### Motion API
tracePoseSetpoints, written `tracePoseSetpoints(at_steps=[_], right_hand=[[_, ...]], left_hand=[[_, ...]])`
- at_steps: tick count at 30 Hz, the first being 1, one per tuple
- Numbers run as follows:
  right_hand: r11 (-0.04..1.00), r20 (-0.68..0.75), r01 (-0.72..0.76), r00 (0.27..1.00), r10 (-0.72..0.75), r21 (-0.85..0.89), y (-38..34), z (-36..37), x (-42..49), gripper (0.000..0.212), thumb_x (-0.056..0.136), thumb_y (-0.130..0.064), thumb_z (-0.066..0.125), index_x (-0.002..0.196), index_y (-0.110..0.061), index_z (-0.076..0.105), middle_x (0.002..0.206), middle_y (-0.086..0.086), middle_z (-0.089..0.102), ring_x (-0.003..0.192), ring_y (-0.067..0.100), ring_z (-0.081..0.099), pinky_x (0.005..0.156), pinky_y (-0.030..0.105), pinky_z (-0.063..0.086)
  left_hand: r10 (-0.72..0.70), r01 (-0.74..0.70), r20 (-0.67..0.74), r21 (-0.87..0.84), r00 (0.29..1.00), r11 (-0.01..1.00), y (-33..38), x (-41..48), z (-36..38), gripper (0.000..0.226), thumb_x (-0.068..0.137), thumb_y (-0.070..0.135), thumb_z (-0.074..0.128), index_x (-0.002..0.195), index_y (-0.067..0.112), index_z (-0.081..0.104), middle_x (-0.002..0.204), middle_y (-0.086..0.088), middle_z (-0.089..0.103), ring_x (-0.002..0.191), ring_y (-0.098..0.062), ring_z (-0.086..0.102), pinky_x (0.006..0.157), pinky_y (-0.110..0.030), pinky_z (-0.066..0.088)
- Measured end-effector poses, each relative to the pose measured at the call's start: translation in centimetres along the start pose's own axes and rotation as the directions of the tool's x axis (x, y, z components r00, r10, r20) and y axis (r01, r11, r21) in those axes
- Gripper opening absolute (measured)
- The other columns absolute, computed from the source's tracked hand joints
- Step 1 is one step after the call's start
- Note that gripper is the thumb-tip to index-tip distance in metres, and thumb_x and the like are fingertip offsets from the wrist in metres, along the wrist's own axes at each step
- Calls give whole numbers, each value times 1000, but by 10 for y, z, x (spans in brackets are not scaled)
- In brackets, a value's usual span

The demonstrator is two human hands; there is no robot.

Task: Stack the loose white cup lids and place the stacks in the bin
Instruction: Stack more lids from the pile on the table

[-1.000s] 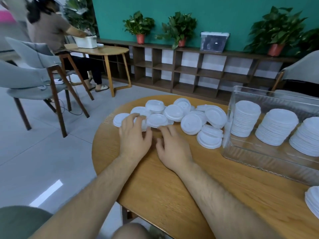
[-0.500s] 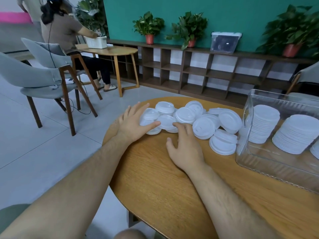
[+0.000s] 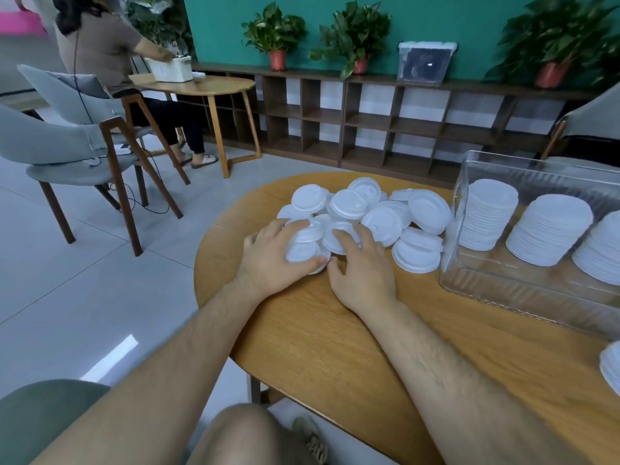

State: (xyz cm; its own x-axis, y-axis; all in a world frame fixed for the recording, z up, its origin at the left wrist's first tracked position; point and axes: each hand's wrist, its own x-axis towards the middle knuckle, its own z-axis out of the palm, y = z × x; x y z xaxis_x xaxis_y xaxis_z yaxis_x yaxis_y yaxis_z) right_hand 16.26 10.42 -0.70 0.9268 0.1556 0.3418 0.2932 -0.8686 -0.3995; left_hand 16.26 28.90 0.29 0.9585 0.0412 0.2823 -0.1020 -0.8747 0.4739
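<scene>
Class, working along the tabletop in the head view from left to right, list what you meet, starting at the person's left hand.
left hand → right hand → loose lids beside the bin → clear bin's left wall → first lid stack → middle lid stack → right lid stack

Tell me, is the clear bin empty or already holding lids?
Holding lids. Three stacks of white lids stand inside the clear bin, seen through its wall; its right end is out of frame.

One view only — a wide-angle camera on the person's head, facing forward and down; the table point(image 3: 318, 347) lies close below, cup lids point(image 3: 382, 223) mid-frame; both forearms point(image 3: 453, 380) enter from the bottom edge; the far shelf point(image 3: 419, 124) crosses the top.
</scene>
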Motion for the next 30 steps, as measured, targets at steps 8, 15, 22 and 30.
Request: tracePoseSetpoints(at_steps=[8,15,22,30], right_hand=[[981,-20,45,999,-50,-187,47,-43,-45,52,95,-37,51,146,-32,48,162,-1,32,112,32,59,80,40,54],[990,40,68,997,-64,-120,75,-67,-66,57,96,-44,49,152,-37,41,164,-6,29,134,23,48,98,39,50],[997,34,67,997,-66,-43,86,-70,-71,53,100,-52,45,151,-40,40,161,-4,30,146,15,32,104,34,43],[992,45,114,992,-116,58,118,-85,-91,44,96,-51,57,134,-28,62,138,-8,55,130,13,49,108,35,43]], left_hand=[[82,-82,-42,-2,996,997,57,-47,29,86,64,90,45,141,52,40,145,16,42,137,-8,37,118,-43,21],[31,-37,-64,-108,997,993,91,-45,43,58,81,82,44,127,49,56,137,16,54,138,-6,36,120,-53,6],[101,-124,-139,-169,985,978,93,-48,40,46,88,66,56,127,43,60,133,21,56,132,-5,40,111,-32,13],[152,-176,-96,-342,984,923,113,-76,25,54,77,53,77,121,27,58,122,13,56,120,-1,40,95,-2,26]])
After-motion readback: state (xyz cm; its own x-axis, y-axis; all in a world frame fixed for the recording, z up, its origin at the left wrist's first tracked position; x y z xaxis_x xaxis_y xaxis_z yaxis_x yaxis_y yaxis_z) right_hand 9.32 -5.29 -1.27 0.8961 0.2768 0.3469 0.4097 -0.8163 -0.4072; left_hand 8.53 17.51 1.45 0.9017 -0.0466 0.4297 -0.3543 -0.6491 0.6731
